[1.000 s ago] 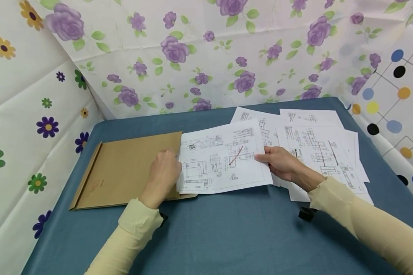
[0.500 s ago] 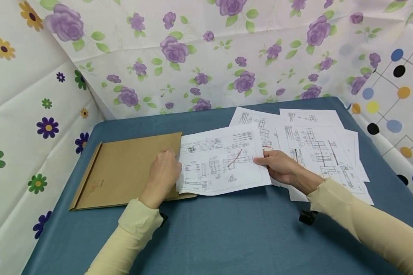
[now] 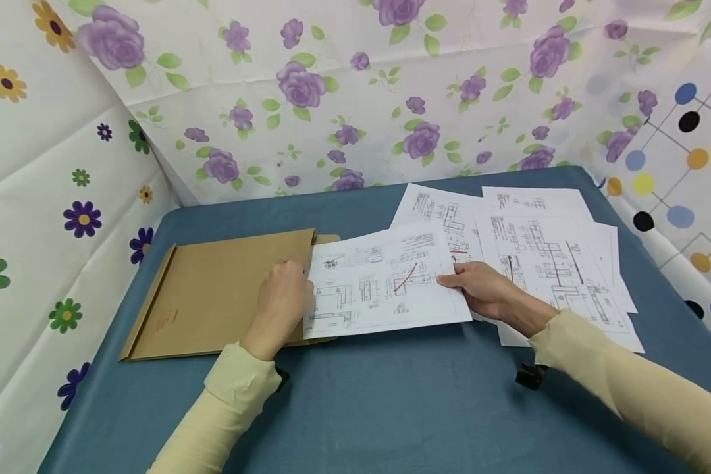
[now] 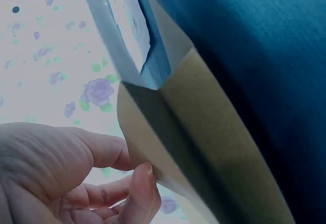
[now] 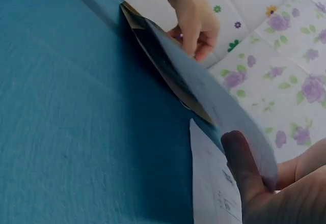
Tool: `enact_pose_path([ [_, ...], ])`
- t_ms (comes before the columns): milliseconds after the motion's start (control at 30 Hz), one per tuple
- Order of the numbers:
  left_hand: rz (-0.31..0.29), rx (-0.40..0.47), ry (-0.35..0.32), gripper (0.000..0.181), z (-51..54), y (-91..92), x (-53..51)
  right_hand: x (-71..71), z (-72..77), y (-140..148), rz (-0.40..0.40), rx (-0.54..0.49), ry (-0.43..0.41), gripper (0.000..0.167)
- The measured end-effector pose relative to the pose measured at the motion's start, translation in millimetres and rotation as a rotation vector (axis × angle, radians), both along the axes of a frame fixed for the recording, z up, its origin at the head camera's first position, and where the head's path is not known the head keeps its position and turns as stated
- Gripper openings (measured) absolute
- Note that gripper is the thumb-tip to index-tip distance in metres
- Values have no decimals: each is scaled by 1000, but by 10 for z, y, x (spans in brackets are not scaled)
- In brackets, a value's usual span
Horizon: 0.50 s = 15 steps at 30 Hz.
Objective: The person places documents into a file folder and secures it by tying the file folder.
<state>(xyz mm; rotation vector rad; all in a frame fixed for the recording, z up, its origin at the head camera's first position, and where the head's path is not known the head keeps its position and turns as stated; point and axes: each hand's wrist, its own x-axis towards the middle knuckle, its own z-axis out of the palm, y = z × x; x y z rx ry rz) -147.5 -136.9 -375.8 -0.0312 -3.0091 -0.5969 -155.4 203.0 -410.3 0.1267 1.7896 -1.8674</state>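
A brown kraft paper envelope [image 3: 225, 289] lies on the left of the table. My left hand [image 3: 281, 303] pinches the upper layer at its right-hand opening; in the left wrist view the thumb and fingers grip the edge of the envelope [image 4: 204, 132], and its mouth gapes. From the right, my right hand [image 3: 486, 286] holds a white sheet of paper [image 3: 379, 283] with printed technical drawings and a red stroke, thumb on top. The sheet's left end is at the envelope's mouth. In the right wrist view the sheet [image 5: 204, 86] bows between both hands.
Several more drawing sheets [image 3: 545, 257] lie overlapping at the right of the table, partly under the right hand and held sheet. A blue cloth [image 3: 391, 401] covers the table. Patterned sheets [image 3: 355, 99] hang at the back and sides. Black devices [image 3: 531, 375] sit at the wrists.
The right hand and the held sheet have dropped slightly toward me. The envelope's lower flap now shows behind the sheet's far corner. The left hand stays in place on the envelope.
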Motion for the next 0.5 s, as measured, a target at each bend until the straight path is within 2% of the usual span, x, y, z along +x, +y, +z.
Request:
enact_pose_path([
  [67,0,-1,6,7,4,4,3,15,-5,-40,25,-2,17,44],
  [300,-2,10,3,8,12,12,3,16,30,-216,19,12,55,43],
  [500,-1,-1,8,6,29,18,-2,3,82,-500,62,-11,69,42],
])
